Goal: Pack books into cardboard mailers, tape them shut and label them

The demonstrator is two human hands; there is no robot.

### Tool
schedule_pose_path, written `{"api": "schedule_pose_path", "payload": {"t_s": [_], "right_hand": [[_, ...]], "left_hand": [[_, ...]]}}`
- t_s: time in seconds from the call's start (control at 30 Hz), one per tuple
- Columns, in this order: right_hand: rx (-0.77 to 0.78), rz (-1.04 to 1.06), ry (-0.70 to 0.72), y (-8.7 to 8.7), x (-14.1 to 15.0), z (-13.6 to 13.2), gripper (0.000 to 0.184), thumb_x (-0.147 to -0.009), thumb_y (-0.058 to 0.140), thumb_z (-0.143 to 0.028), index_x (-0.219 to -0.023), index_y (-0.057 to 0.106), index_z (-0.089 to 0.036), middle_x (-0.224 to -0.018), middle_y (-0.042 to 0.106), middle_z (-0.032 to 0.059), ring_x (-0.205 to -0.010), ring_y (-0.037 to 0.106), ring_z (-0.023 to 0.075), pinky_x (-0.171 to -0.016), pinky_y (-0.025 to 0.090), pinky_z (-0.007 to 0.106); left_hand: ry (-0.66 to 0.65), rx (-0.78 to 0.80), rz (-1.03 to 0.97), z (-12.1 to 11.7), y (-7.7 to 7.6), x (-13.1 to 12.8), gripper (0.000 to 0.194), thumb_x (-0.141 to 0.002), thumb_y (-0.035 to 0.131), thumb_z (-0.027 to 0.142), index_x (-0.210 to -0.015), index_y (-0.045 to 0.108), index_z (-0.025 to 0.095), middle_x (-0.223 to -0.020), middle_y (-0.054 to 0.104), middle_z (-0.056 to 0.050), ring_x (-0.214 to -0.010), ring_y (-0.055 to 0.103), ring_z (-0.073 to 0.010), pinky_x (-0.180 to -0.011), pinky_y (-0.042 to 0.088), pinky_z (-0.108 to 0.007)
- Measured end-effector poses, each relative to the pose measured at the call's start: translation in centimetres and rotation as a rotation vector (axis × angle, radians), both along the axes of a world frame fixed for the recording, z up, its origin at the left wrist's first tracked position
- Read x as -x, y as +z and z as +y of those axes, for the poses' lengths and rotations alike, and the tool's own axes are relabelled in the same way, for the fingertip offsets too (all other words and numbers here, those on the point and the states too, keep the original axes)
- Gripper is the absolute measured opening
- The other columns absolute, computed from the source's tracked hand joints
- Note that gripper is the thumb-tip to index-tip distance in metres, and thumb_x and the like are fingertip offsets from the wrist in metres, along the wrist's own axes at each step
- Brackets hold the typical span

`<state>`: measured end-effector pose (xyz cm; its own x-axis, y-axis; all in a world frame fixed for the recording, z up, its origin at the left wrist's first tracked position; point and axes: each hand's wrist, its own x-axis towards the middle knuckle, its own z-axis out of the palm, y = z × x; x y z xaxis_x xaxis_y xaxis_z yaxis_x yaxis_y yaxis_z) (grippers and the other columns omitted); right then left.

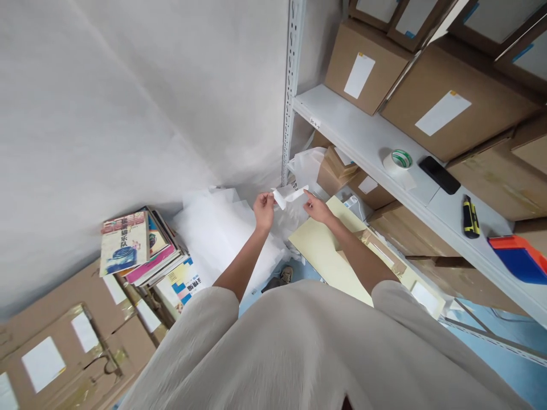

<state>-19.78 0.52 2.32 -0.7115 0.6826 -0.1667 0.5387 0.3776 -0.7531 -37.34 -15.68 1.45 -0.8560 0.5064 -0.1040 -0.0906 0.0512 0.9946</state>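
Note:
A curled white strip (282, 199), which looks like paper or a label, spans the gap between my hands in the middle of the head view. My left hand (264, 209) pinches its left end between thumb and fingers. At the other end, my right hand (317, 206) has its fingertips on the strip, with the index finger stretched along it. Below the hands lies a pale yellow board (316, 234), partly covered by my right forearm. Thin white packing sheets (226, 233) are heaped to the left of and under my left hand.
A grey shelf (354, 134) on the right bears cardboard boxes (457, 102), a tape roll (399, 160), a black phone (439, 175), a yellow-black cutter (470, 216) and a blue-orange object (519, 259). At left, stacked magazines (128, 242) top cartons (64, 336). A white wall (141, 102) rises ahead.

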Motion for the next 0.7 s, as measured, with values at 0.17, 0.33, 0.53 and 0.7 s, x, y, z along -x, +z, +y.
{"api": "schedule_pose_path", "payload": {"t_s": [0.17, 0.33, 0.53, 0.7], "right_hand": [[-0.050, 0.064, 0.042, 0.9, -0.8, -2.0, 0.049, -0.090, 0.081, -0.040, -0.137, 0.074, -0.027, -0.114, 0.077, 0.0031, -0.082, 0.065, 0.0194, -0.088, 0.056, 0.034], [-0.206, 0.103, 0.042, 2.1, -3.8, -3.7, 0.036, -0.089, 0.089, -0.042, -0.118, 0.073, -0.028, -0.125, 0.073, 0.0067, -0.098, 0.068, 0.0240, -0.096, 0.054, 0.036], [-0.381, 0.016, -0.131, 3.1, -10.3, -3.2, 0.011, -0.105, 0.061, -0.027, -0.106, 0.072, -0.026, -0.114, 0.074, 0.0113, -0.107, 0.068, 0.0296, -0.102, 0.051, 0.039], [-0.338, 0.055, -0.455, 4.1, -17.3, -2.8, 0.012, -0.100, 0.058, -0.032, -0.099, 0.069, -0.026, -0.103, 0.074, 0.0093, -0.095, 0.068, 0.0279, -0.093, 0.052, 0.039]], "left_hand": [[-0.108, 0.014, -0.042, 0.8, -0.2, -2.2, 0.030, -0.105, 0.067, 0.052, -0.093, 0.066, 0.025, -0.087, 0.074, -0.005, -0.086, 0.077, -0.0223, -0.081, 0.063, -0.036], [-0.236, -0.040, -0.084, 3.2, -0.2, -5.8, 0.024, -0.106, 0.065, 0.047, -0.098, 0.066, 0.025, -0.094, 0.075, -0.006, -0.083, 0.077, -0.0204, -0.083, 0.066, -0.039], [-0.454, -0.028, -0.101, 6.8, 0.6, -11.5, 0.021, -0.106, 0.067, 0.047, -0.111, 0.066, 0.026, -0.102, 0.076, -0.006, -0.090, 0.080, -0.0207, -0.085, 0.065, -0.037], [-0.615, -0.084, -0.148, 8.7, 0.9, -16.6, 0.020, -0.107, 0.063, 0.044, -0.114, 0.065, 0.025, -0.125, 0.077, -0.011, -0.114, 0.079, -0.0230, -0.094, 0.063, -0.036]]}}
